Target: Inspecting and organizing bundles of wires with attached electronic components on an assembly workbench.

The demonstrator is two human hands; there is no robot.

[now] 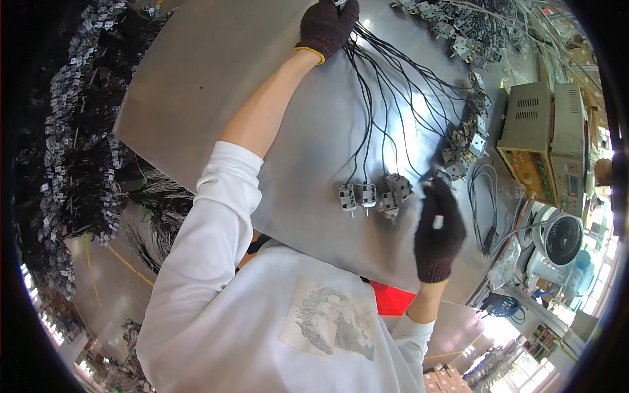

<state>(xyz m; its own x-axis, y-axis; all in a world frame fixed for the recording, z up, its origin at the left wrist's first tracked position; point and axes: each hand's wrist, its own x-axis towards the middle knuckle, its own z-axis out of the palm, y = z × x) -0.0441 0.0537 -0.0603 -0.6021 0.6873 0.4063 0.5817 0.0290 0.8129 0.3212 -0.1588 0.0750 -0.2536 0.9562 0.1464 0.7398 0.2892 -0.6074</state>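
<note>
At the far edge of the metal table (275, 137), my left hand (327, 29), in a dark knitted glove, is closed round a bunch of black cables (367, 92). The cables fan out toward me and to the right. Several small grey boxy motors (367, 195) with short shafts lie at their near ends, and more motors (468, 147) form a row on the right. My right hand (440, 232), gloved alike, is beside the near motors, fingertips close to the row. A small white patch shows on it; its dark fingers are blurred, so their grip is unclear.
Two beige instrument boxes (527, 141) stand at the table's right side, with a loose dark cable (481, 203) beside them. A fan (562, 239) is beyond. More motors (452, 33) are heaped at the far right. Piles of cabled parts (78, 131) fill the left side.
</note>
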